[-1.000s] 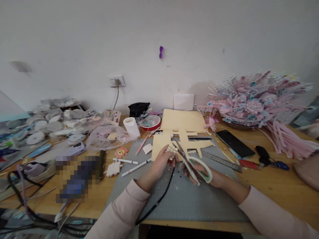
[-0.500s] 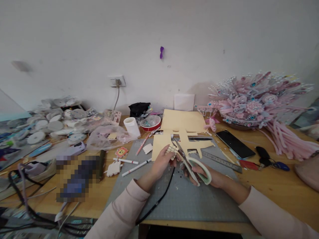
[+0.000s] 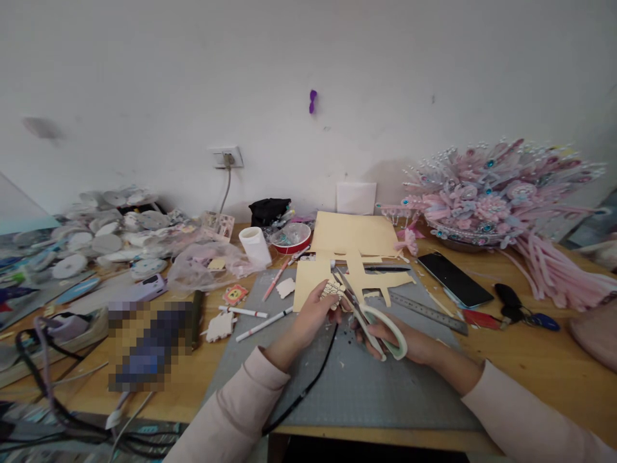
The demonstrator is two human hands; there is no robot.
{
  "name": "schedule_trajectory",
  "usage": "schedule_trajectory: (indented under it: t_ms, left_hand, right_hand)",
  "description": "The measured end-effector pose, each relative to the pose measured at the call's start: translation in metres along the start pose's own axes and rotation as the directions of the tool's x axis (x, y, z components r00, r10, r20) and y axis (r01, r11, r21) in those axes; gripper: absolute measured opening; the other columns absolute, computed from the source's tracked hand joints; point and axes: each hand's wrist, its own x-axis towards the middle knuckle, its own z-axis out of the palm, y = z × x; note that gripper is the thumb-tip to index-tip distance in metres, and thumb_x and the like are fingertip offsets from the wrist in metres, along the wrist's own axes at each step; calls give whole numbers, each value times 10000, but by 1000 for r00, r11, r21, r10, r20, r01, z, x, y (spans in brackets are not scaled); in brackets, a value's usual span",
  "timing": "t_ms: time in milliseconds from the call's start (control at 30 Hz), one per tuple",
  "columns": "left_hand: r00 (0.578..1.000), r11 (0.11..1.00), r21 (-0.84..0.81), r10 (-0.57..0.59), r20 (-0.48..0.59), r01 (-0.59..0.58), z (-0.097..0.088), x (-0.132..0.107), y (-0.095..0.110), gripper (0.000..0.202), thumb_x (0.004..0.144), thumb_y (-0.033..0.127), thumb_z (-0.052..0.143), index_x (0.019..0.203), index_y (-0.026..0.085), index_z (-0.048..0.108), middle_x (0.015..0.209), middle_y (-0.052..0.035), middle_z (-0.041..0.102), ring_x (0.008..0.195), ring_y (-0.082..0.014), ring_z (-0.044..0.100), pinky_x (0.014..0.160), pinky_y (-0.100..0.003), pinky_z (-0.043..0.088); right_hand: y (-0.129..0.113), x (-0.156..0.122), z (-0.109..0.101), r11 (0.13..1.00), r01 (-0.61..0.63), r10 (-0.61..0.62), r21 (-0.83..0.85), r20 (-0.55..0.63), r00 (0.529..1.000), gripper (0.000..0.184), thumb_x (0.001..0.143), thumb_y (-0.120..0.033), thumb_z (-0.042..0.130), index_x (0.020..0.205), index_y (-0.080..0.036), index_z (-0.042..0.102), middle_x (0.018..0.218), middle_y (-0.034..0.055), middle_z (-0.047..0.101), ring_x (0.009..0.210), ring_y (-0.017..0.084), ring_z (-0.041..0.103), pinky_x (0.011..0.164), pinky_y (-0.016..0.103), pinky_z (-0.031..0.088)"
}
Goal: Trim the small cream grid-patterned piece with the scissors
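My left hand (image 3: 312, 313) pinches a small cream paper cutout (image 3: 333, 292) with dark drawn lines. Around the handles of a pair of scissors (image 3: 362, 314) wraps my right hand (image 3: 393, 337), and the blades point up and left beside the cutout. Whether the blades touch the paper I cannot tell. Beneath both hands lies a grey cutting mat (image 3: 385, 399). Cream card offcuts (image 3: 373, 281) and a larger cream sheet (image 3: 357, 233) lie just beyond. To the left are white markers (image 3: 264, 325), a blank cutout (image 3: 220, 326) and a coloured flower-shaped cutout (image 3: 235, 294).
A steel ruler (image 3: 429, 313), a phone (image 3: 456, 280) and keys (image 3: 511, 305) lie on the right. Behind them stands a pink beaded headdress (image 3: 486, 199). White spools (image 3: 106, 238) crowd the left, near a paper roll (image 3: 255, 246). A black cord (image 3: 313, 379) crosses the mat.
Very little differs. The scissors' handles and my right hand have shifted very slightly; my left hand keeps the cutout in nearly the same place.
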Motion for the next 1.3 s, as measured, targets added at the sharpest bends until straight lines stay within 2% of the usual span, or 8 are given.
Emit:
schedule_trajectory:
  t_ms: [333, 533, 867, 1133, 1300]
  left_hand:
    - [998, 999, 3, 53, 24, -53, -3, 1, 1, 183, 691, 295, 534, 816, 184, 460, 584, 28, 611, 422, -83, 462, 454, -214, 312]
    - [996, 995, -42, 90, -20, -91, -3, 1, 3, 161, 683, 285, 549, 790, 187, 479, 553, 40, 581, 418, -79, 448, 461, -215, 331]
    - [984, 986, -68, 143, -104, -150, 0, 0, 7, 157, 689, 283, 573, 727, 180, 461, 517, 59, 533, 399, -61, 409, 430, -194, 302]
    - [979, 987, -68, 136, -153, -148, -2, 3, 3, 182, 685, 302, 589, 742, 182, 465, 516, 67, 524, 393, -54, 390, 420, -183, 280]
    - [977, 987, -62, 133, -165, -145, -3, 5, 2, 188, 689, 298, 582, 766, 180, 457, 528, 72, 519, 397, -52, 387, 419, -182, 270]
  right_hand:
    - [-1, -2, 1, 999, -11, 10, -46, -19, 1000, 488, 724, -609, 601, 900, -160, 523, 781, 22, 567, 453, 55, 462, 396, 194, 286]
    - [-1, -1, 1, 999, 10, -10, -51, -9, 1000, 475, 740, -597, 593, 896, -154, 520, 764, 21, 563, 450, 54, 453, 396, 199, 278]
    - [1, 0, 0, 999, -35, 35, -24, -18, 999, 494, 694, -599, 644, 873, -158, 512, 774, 15, 562, 448, 43, 471, 385, 181, 277]
    - [-1, -1, 0, 999, -27, 27, -24, 5, 1000, 509, 701, -596, 641, 922, -151, 532, 773, 13, 566, 451, 39, 465, 383, 180, 277]
    - [-3, 0, 1, 999, -11, 11, -34, 7, 1000, 481, 713, -581, 640, 890, -146, 536, 758, 7, 560, 453, 37, 455, 388, 182, 277]
